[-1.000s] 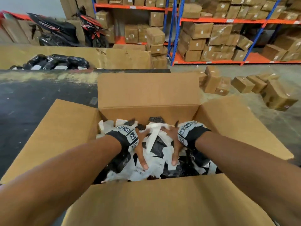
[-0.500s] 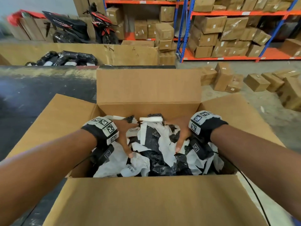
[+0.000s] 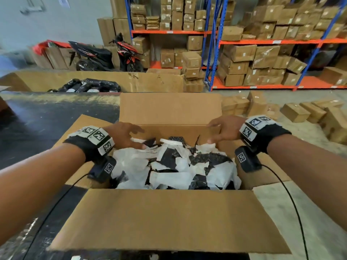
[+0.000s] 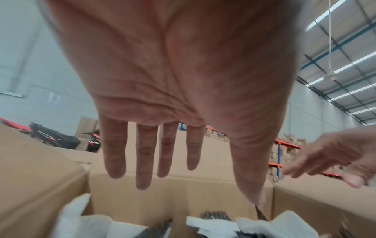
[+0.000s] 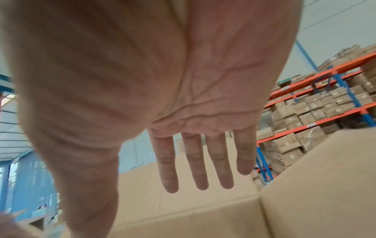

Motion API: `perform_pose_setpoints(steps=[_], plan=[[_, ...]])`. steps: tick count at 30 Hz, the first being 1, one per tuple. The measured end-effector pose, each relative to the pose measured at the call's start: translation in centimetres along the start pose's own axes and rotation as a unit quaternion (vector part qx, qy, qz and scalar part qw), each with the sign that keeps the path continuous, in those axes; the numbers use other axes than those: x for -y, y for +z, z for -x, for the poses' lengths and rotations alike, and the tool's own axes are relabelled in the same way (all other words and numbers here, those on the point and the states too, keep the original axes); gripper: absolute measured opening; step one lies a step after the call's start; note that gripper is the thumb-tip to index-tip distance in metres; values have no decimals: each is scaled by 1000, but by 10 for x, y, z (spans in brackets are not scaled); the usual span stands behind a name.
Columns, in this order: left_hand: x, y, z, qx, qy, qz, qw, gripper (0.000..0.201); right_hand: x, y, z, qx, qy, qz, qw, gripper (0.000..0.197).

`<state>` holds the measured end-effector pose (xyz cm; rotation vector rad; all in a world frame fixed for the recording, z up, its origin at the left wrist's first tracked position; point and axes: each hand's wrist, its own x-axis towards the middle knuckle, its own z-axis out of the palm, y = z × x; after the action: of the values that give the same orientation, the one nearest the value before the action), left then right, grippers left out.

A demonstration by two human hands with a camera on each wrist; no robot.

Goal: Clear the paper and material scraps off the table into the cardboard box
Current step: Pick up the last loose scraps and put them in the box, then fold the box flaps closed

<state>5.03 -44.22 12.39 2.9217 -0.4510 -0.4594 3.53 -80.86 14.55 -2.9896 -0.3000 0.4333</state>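
An open cardboard box (image 3: 165,216) stands in front of me with its four flaps spread. White paper scraps (image 3: 169,178) and black material scraps (image 3: 169,159) fill it. My left hand (image 3: 124,136) hovers over the box's far left corner, fingers straight and spread (image 4: 146,154), holding nothing. My right hand (image 3: 224,130) hovers at the far right corner near the back flap (image 3: 169,107), also with straight fingers (image 5: 197,162) and an empty palm. The left wrist view shows scraps (image 4: 211,223) below the hand and the right hand (image 4: 333,154) opposite.
The box sits on a dark table (image 3: 37,124). Black wrapped bundles (image 3: 90,86) lie in a long carton beyond it. Loose cartons (image 3: 300,111) litter the floor to the right. Orange and blue racks (image 3: 262,42) of boxes and a parked scooter (image 3: 105,55) stand behind.
Both hands have lifted off the scrap pile, where they pressed a second ago, and moved apart toward the box's far corners. The view has pulled back and up.
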Motion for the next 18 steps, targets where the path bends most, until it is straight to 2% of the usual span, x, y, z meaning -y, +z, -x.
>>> perform_pose_setpoints(steps=[2,4,6,9,11,14,18], plan=[[18,-5,23,-35,-6,-13,999,103,-24,-2,22,-28,32,-11,999,71],[43,-3,46,-62,-30,-30,997,105,-51,3,44,-53,73,-14,996,73],[76,7,66,-78,-108,-59,989,93,-76,14,64,-64,122,6,990,82],[123,25,91,-93,-216,-65,970,103,-107,37,92,-69,215,13,974,94],[135,31,107,-100,-250,-28,963,108,-114,54,110,-74,251,-4,965,93],[134,32,127,-158,-239,14,958,95,-108,67,128,-100,259,-58,959,84],[113,16,150,-309,-137,108,935,70,-79,53,147,-203,204,-126,949,80]])
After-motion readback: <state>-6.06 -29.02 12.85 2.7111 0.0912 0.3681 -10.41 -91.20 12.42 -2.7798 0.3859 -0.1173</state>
